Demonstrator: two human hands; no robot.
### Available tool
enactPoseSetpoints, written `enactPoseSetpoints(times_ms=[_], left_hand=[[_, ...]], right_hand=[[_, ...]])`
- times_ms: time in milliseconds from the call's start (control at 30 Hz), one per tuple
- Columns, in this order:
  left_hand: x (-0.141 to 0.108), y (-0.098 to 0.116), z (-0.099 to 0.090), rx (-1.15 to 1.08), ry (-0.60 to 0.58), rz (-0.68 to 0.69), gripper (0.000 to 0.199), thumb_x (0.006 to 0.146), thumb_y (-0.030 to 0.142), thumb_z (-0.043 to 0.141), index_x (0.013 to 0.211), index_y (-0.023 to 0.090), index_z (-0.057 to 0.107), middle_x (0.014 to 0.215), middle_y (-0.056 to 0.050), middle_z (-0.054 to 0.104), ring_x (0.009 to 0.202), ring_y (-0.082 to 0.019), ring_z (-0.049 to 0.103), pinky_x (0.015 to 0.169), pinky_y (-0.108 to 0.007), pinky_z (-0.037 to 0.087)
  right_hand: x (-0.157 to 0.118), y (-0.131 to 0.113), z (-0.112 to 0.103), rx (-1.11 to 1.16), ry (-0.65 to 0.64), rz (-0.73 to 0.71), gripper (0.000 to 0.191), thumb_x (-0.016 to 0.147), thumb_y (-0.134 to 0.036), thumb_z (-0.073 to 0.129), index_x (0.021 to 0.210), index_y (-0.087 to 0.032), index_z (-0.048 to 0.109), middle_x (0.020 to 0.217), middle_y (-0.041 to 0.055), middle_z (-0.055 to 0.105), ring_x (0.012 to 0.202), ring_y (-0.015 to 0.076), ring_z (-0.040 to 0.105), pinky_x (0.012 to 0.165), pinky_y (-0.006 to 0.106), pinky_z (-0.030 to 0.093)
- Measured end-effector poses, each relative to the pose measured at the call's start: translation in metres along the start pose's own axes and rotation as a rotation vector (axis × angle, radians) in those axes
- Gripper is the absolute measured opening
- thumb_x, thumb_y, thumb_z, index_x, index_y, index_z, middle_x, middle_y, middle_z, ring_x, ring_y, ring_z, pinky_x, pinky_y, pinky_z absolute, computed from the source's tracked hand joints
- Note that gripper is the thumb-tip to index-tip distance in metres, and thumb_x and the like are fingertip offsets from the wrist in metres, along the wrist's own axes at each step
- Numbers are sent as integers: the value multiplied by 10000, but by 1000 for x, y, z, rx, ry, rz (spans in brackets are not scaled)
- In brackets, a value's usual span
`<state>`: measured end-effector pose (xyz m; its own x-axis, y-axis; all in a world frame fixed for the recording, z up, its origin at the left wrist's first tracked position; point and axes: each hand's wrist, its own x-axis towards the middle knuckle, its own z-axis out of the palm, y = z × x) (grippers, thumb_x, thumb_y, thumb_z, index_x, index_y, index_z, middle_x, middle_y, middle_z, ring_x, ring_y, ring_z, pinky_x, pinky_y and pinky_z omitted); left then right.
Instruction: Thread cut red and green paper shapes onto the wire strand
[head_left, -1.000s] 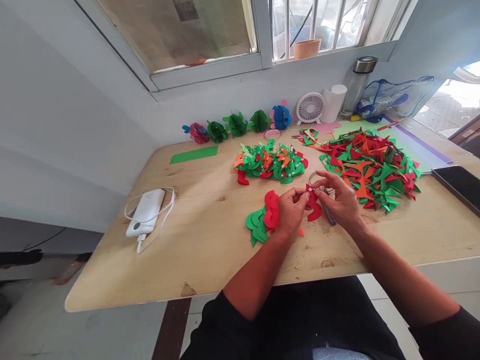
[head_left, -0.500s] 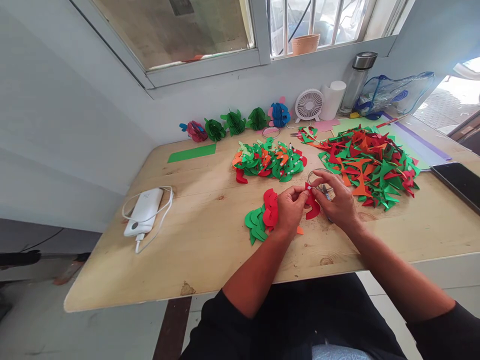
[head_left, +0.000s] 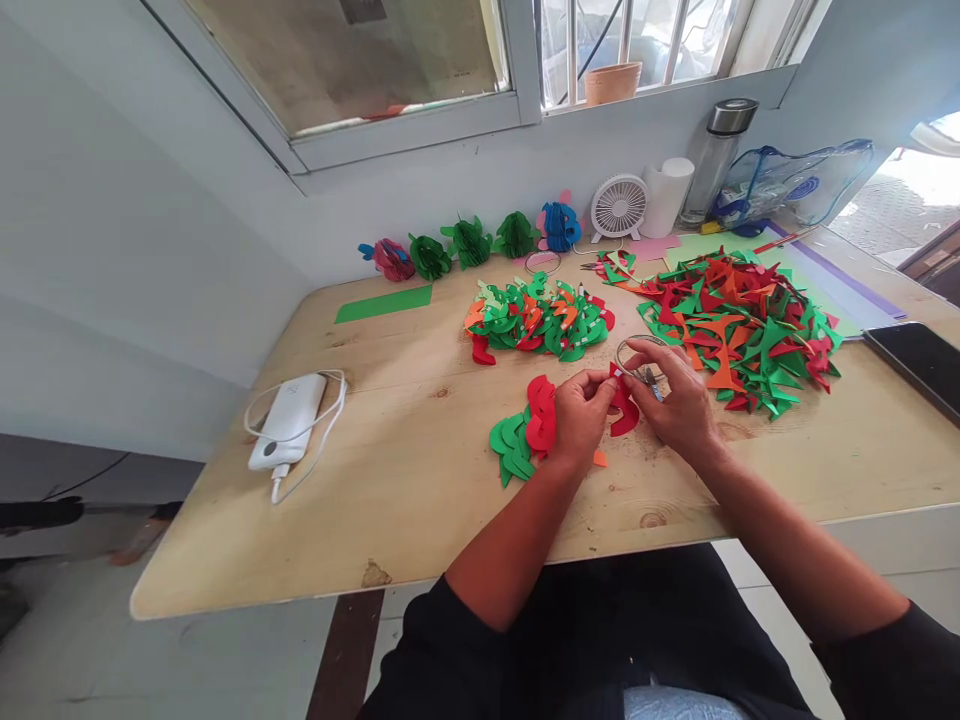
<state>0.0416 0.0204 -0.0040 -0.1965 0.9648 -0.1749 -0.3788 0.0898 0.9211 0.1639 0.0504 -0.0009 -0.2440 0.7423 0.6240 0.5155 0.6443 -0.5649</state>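
Observation:
A red curved paper cutout [head_left: 622, 412] hangs between my hands just above the table, with a tiny white patch at its top edge. My left hand [head_left: 581, 415] pinches that top edge between thumb and fingers. From the other side, my right hand [head_left: 681, 405] has its thumb pressed against the cutout, index finger curled above. Beneath the right hand show a thin clear ring [head_left: 619, 354] and a small metal tool [head_left: 654, 384], both partly hidden. Left of my left hand lie overlapping red cutouts [head_left: 538, 410] and green cutouts [head_left: 511, 448]. An orange scrap [head_left: 600, 459] peeks out below.
Behind lies a heap of cutouts with white patches [head_left: 536, 320]; a larger heap of scraps [head_left: 739, 330] is at right. Folded paper figures [head_left: 469, 245], a fan [head_left: 619, 208] and a bottle [head_left: 716, 165] line the wall. A power bank [head_left: 289, 422] and phone [head_left: 919, 360] flank the table.
Almost nothing differs. Both hands stay at the red cutout, with only a very slight shift of the fingers and the view.

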Motion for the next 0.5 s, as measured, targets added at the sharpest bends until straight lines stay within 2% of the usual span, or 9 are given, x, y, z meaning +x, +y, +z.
enactPoseSetpoints(times_ms=[500], left_hand=[[2,-3,-2,22,-27,28,209,671,315,686,762,129,653,672,-11,635,572,-96,578,529,-215,514]], right_hand=[[-1,3,1,-26,-50,-9,406,829,-197,528,1230,-264,535,882,29,703,921,238,596,877,412,429]])
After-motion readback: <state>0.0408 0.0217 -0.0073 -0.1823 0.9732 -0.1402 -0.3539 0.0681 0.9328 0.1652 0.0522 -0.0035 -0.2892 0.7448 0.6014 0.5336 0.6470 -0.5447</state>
